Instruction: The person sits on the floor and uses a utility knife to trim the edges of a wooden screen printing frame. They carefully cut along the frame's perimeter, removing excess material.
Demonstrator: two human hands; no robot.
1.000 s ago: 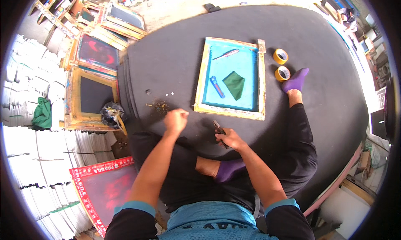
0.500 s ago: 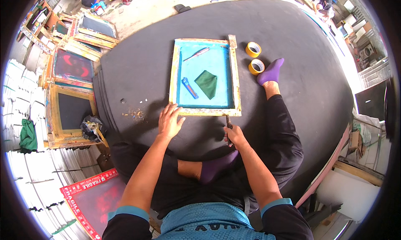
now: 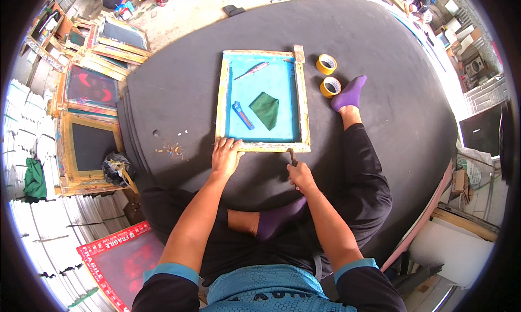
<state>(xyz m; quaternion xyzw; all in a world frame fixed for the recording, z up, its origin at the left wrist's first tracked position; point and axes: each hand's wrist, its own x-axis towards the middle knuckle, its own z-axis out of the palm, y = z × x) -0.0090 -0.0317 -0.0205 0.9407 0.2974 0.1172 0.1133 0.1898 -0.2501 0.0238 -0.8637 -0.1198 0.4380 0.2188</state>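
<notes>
Head view: my left hand (image 3: 227, 155) lays its fingers over the near left corner of the paint-stained pale wooden frame with turquoise mesh (image 3: 304, 105), flat on the broad dark grey surface (image 3: 391, 57); whether they pinch it, I can't tell. My right hand's (image 3: 302, 177) fingers are curled around a slim dark tool (image 3: 293, 158), its handle mostly hidden, its tip at the frame's near edge, contact unclear.
</notes>
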